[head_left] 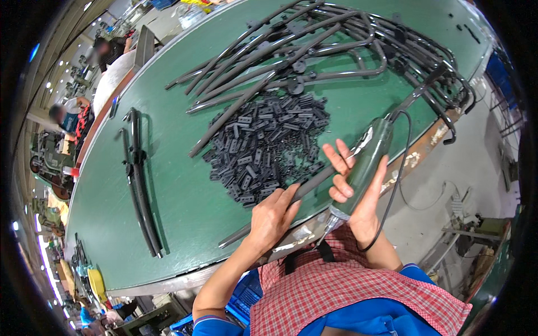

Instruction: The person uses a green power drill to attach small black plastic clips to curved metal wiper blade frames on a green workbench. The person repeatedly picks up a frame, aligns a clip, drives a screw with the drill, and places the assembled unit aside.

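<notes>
My left hand (270, 219) is closed round a dark metal tube (315, 180), which lies slantwise near the table's front edge. In my right hand (367, 211) rests a green electric screwdriver (367, 165), tilted with its bit pointing down toward my apron. Some fingers of that hand stick out past the tool's body. A black cord (404, 151) runs from the screwdriver's upper end, looping down past my wrist. Just beyond both hands spreads a heap of small black drilled blocks (244, 147), with tiny dark pieces, perhaps screws, at its right side.
Bent black tube frames (336, 47) are piled across the far side of the green table (185, 185). A separate tube assembly (137, 179) lies at the left. Blue crates (245, 297) stand below the edge. Other people are at work in the far left background.
</notes>
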`<state>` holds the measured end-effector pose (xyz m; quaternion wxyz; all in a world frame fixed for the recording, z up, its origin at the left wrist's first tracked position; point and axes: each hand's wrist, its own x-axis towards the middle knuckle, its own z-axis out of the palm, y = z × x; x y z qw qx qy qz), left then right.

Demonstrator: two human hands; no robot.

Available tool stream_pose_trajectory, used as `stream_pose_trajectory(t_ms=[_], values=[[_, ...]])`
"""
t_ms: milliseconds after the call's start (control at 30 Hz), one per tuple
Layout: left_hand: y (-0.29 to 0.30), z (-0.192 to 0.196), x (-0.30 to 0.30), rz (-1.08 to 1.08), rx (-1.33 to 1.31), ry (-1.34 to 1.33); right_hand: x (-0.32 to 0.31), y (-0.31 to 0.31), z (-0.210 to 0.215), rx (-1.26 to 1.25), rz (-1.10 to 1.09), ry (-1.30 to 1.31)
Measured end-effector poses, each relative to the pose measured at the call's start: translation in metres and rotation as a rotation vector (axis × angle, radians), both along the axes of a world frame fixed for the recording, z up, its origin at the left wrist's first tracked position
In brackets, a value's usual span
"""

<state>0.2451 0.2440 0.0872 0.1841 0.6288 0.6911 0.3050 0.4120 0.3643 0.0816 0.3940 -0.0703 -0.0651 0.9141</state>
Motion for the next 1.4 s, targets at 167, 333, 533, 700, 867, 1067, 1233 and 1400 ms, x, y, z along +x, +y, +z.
stream_pose_trajectory(t_ms=[167, 333, 533, 700, 867, 1067, 1233, 1400], values=[[0.013, 0.006, -0.035, 0.101, 0.126, -0.058, -0.002, -0.001, -0.001, 0.013, -0.008, -0.018], [0.069, 0.004, -0.040, 0.089, 0.131, 0.359, -0.003, -0.005, -0.003, 0.003, -0.008, -0.043], [0.076, -0.009, -0.032, 0.077, 0.091, 0.384, -0.006, -0.006, 0.009, -0.024, -0.035, -0.138], [0.019, 0.052, -0.028, 0.093, 0.052, 0.098, 0.001, -0.002, -0.005, -0.027, -0.024, -0.020], [-0.047, 0.029, -0.028, 0.212, 0.116, 0.003, -0.001, 0.000, -0.003, -0.021, -0.064, -0.021], [-0.057, -0.022, -0.026, 0.170, 0.253, -0.099, -0.008, -0.009, -0.004, 0.049, -0.061, -0.126], [-0.062, -0.023, -0.029, 0.155, 0.221, -0.176, -0.016, -0.012, 0.009, 0.080, -0.084, -0.160], [-0.060, -0.022, -0.030, 0.125, 0.191, -0.086, -0.040, -0.021, 0.041, 0.354, -0.107, -0.106]])
